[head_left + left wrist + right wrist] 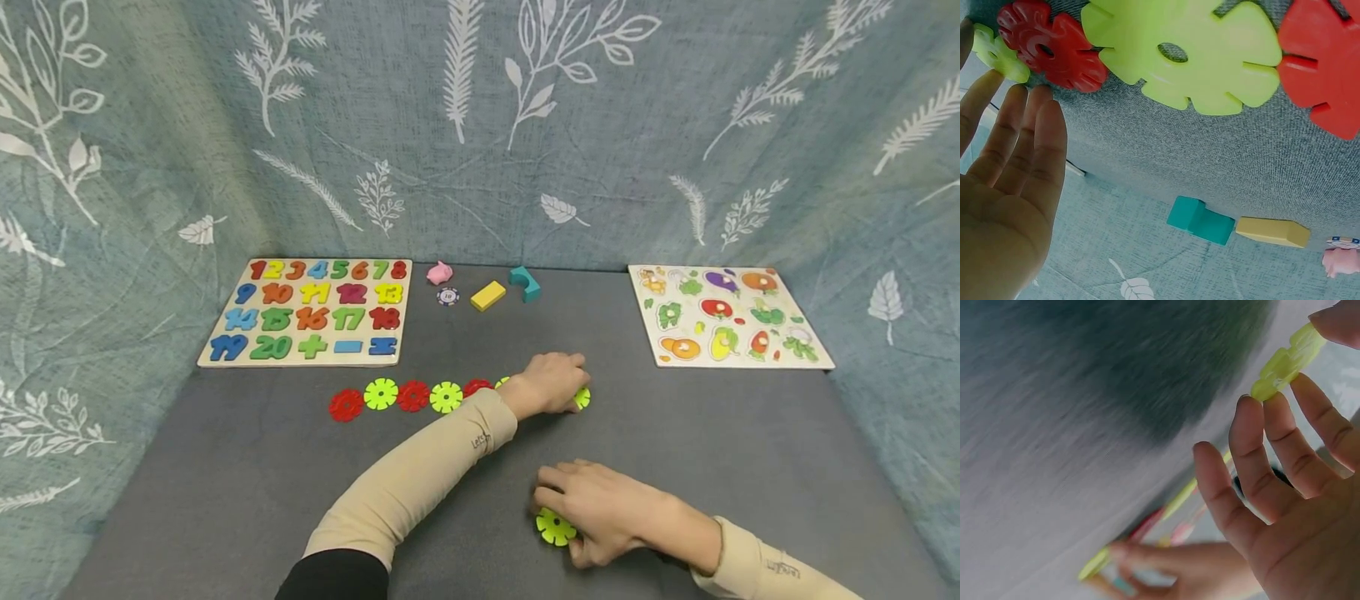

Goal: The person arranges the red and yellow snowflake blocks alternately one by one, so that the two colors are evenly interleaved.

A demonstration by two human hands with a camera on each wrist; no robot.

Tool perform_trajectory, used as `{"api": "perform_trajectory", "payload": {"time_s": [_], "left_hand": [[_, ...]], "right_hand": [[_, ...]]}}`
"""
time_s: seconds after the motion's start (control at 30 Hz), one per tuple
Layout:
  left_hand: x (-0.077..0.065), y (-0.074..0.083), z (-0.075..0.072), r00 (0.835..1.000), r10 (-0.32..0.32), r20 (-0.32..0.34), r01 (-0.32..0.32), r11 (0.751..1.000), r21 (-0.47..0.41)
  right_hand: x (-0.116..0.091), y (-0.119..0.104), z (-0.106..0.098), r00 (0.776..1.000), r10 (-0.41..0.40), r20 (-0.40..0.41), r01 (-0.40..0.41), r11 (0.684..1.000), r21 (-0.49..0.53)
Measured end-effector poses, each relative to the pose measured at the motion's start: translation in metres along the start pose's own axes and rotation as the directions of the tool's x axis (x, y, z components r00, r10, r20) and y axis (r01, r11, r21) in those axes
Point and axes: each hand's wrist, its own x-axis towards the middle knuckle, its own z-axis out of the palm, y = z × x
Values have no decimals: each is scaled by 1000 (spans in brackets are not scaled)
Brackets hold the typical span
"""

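A row of notched plastic flower discs, red and yellow-green by turns, runs across the grey table. It begins with a red disc (346,406) at the left. At its right end my left hand (551,382) has thumb and fingertips at the rim of a yellow-green disc (999,52), beside a red disc (1052,49). My left forearm hides part of the row in the head view. Nearer the front, my right hand (600,510) pinches another yellow-green disc (556,527) between thumb and fingers, tilted on edge in the right wrist view.
Behind the row stand a number puzzle board (300,315) at left and a vegetable puzzle board (731,321) at right. Between them lie a pink pig (439,272), a poker chip (448,297), a yellow block (488,296) and a teal block (526,284). A patterned curtain (480,192) hangs behind.
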Motion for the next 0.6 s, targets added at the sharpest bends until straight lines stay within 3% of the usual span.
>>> {"api": "perform_trajectory", "payload": {"time_s": [0.37,0.6], "left_hand": [[1,-1,2,1000,1,1,-1,1000,-23],[1,-2,2,1000,-10,7,10,999,-31]], "right_hand": [[-34,39,-6,978,202,-44,-202,979,12],[-44,76,-15,911,410,-50,-409,912,31]]}}
